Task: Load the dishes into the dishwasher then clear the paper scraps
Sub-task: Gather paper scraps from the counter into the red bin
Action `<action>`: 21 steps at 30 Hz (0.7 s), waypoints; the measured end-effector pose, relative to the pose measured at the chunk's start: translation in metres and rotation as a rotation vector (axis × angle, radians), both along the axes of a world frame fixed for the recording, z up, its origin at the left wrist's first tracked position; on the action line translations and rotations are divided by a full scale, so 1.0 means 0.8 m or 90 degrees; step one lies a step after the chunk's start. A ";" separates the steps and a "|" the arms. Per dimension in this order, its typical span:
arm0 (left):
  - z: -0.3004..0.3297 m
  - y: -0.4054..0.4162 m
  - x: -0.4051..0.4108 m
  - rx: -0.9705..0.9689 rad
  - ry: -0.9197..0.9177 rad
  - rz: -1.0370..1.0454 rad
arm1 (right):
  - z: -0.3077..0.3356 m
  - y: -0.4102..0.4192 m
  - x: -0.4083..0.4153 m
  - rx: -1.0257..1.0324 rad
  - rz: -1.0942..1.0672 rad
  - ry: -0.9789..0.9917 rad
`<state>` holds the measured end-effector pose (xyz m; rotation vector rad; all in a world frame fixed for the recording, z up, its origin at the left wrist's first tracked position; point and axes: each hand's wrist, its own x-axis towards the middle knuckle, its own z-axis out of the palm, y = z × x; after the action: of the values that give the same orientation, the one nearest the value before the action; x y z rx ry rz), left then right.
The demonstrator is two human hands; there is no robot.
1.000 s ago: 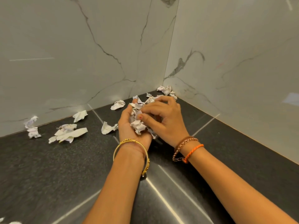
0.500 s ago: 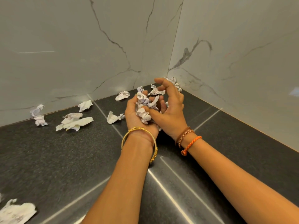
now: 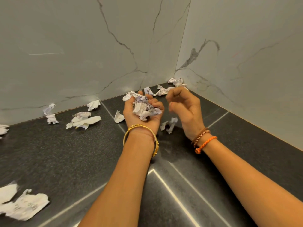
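Palm-up left hand (image 3: pixel 142 112) cups gathered paper scraps (image 3: pixel 144 108) like a bowl, while beside it the right hand (image 3: pixel 185 105), loosely curled, holds nothing.

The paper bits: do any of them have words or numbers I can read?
Held scraps in the left hand: dark printed letters on the top scrap, partly hidden by the fingers, not readable as a word.
Big flat scrap near the bottom left: faint grey characters, too blurred to read.
Other scraps on the counter: marks too small to read.
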<state>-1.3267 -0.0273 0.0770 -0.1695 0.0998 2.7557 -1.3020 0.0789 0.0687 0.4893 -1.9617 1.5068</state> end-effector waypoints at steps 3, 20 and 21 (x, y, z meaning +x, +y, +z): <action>0.000 -0.005 -0.003 0.026 -0.020 0.024 | -0.005 0.020 0.007 0.227 -0.038 -0.010; 0.002 -0.004 -0.006 -0.089 -0.028 0.038 | 0.018 0.051 0.017 0.097 -0.029 -0.332; 0.002 -0.004 -0.005 -0.094 -0.025 0.034 | 0.024 0.055 0.021 0.102 -0.026 -0.351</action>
<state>-1.3310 -0.0305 0.0785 -0.2699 0.2929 2.7969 -1.2851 0.1225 0.0879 0.0946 -2.5061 1.5821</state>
